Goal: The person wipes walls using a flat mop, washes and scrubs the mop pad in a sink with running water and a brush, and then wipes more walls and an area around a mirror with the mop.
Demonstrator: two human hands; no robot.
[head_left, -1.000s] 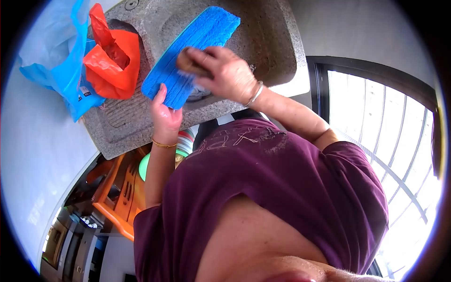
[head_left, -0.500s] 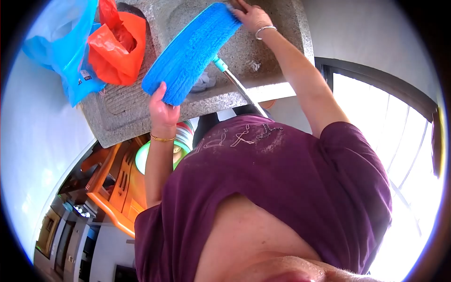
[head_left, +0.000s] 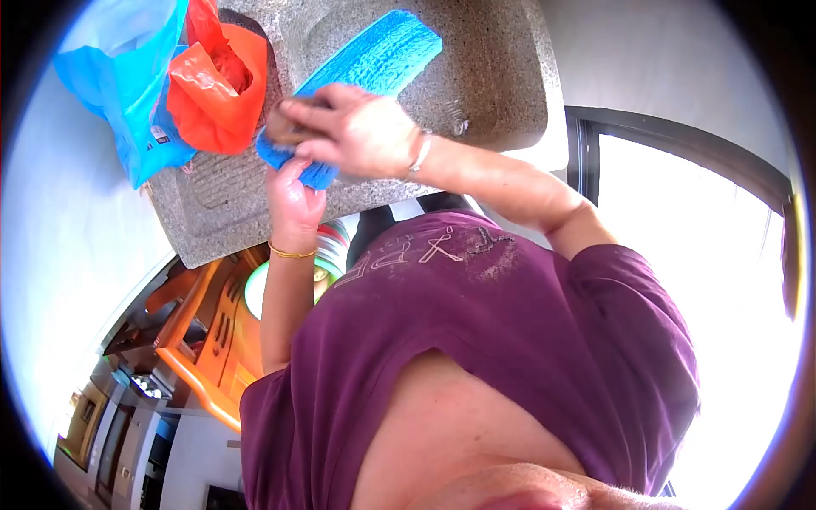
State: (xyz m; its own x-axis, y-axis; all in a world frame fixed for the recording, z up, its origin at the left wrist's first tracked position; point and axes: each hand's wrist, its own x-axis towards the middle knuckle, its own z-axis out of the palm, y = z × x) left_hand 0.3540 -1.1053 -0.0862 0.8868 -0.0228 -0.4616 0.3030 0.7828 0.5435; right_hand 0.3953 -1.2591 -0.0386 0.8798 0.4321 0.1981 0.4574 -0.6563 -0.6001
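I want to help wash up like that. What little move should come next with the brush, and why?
Probably slide the brush toward the far end of the blue mop pad: the right hand has it down at the near end, beside the left hand gripping there, while the far part lies uncovered.

Dom. premises, appar. home wash area: stone sink [head_left: 501,85] w/ integral ribbed washboard [head_left: 217,183]; slatted wooden furn. [head_left: 242,340] nr. sink.
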